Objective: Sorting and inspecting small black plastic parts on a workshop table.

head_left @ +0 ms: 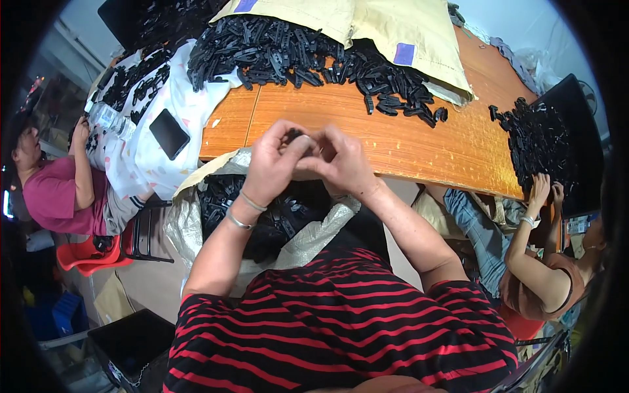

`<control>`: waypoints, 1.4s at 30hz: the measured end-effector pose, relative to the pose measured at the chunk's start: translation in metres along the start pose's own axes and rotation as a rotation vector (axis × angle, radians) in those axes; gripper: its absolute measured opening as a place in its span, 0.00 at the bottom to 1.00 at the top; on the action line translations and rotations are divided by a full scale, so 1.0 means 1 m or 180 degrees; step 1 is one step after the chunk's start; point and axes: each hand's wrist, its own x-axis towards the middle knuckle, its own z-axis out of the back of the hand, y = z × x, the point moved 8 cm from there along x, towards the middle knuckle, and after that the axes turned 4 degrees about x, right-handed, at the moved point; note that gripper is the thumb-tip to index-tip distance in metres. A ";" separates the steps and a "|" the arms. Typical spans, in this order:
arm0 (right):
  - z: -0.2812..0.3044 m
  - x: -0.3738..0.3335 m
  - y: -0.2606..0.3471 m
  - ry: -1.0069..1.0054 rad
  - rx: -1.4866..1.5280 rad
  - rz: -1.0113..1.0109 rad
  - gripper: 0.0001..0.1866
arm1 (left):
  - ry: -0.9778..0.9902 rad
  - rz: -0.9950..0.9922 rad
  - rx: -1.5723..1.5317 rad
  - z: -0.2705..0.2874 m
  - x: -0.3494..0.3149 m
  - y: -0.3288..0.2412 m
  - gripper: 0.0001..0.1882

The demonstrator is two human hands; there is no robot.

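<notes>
My left hand [276, 157] and my right hand [337, 159] meet above the near edge of the wooden table [288, 108]. Closed around a small black part [295, 134], the left fingers hide most of it. The right thumb and fingers pinch close against the left ones; whether they grip the same part is hidden. Under my hands an open woven sack [185, 219] holds many black plastic pieces [288, 213]. Beyond them, a heap of similar black pieces [275, 49] lies on the table.
Large paper sacks [419, 33] lie at the back over the heap. A phone [169, 134] rests on a white cloth [196, 85] at left. One person [65, 193] sits at left; another [544, 275] handles a pile of black pieces [531, 144] at right. A red stool [98, 252] stands lower left.
</notes>
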 end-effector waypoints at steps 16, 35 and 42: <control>0.071 0.062 -0.087 0.1071 -0.2878 0.0656 0.10 | -0.0502 -0.0209 0.2909 0.119 0.052 0.022 0.09; 0.077 0.067 -0.109 0.2035 -0.3007 -0.0288 0.14 | 0.0123 -0.1170 0.5516 0.112 0.135 0.054 0.09; 0.056 0.058 -0.088 0.1599 -0.2280 -0.0337 0.15 | 0.0265 -0.1251 0.5258 0.121 0.131 0.057 0.07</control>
